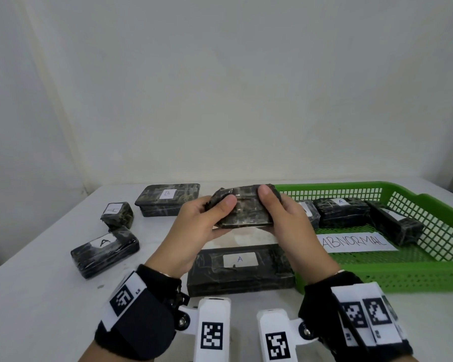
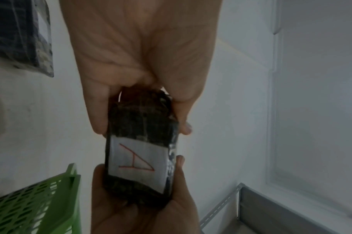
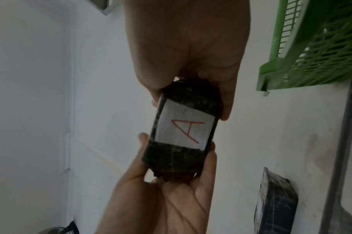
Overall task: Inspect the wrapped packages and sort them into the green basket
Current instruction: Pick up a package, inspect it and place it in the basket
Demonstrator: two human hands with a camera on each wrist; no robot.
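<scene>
Both hands hold one dark wrapped package [image 1: 242, 207] in the air above the table's middle, just left of the green basket [image 1: 429, 273]. My left hand [image 1: 194, 231] grips its left end and my right hand [image 1: 290, 226] its right end, thumbs on the near face. That face shows no label in the head view. On the far face of the package [image 2: 141, 142] the left wrist view shows a white label with a red "A". The right wrist view shows the same label on the package [image 3: 183, 131]. The basket holds several wrapped packages [image 1: 341, 211] and an "ABNORMAL" paper [image 1: 356, 242].
On the white table lie a long package marked A [image 1: 239, 269] under my hands, a package marked B [image 1: 168, 198] at the back, and a small A package [image 1: 117, 212] and a flat A package [image 1: 105, 250] at the left. A wall stands behind the table.
</scene>
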